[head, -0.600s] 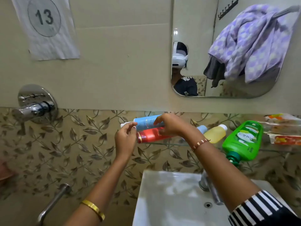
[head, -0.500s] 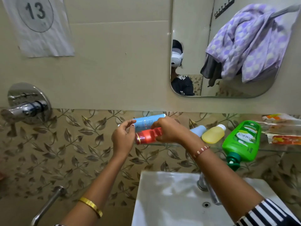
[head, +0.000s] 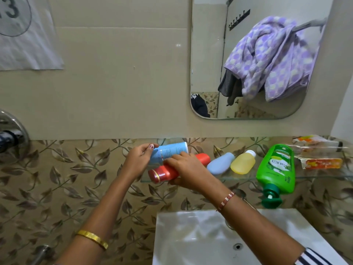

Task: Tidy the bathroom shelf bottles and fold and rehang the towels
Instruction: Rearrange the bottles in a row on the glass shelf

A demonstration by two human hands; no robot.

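At the glass shelf [head: 238, 177], head view: your left hand [head: 137, 163] pinches the light-blue bottle [head: 170, 152] w/ curled fingers, right hand [head: 188, 172] wraps round the red bottle [head: 164, 174]. Vs 0.5 s ago: red bottle's cap end now pokes out past the shelf's left edge, more of its base shows; blue one sits behind it. Pale-blue bottle [head: 219, 165], yellow bottle [head: 242, 163], green bottle [head: 275, 169] unmoved. Purple towel [head: 271, 60] shows bunched in the mirror [head: 208, 54].

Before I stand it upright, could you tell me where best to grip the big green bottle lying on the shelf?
Probably grip the green bottle across its broad body, coming from the front. It lies flat with its cap overhanging the glass shelf edge above the sink, and the cap end looks too narrow to control it.
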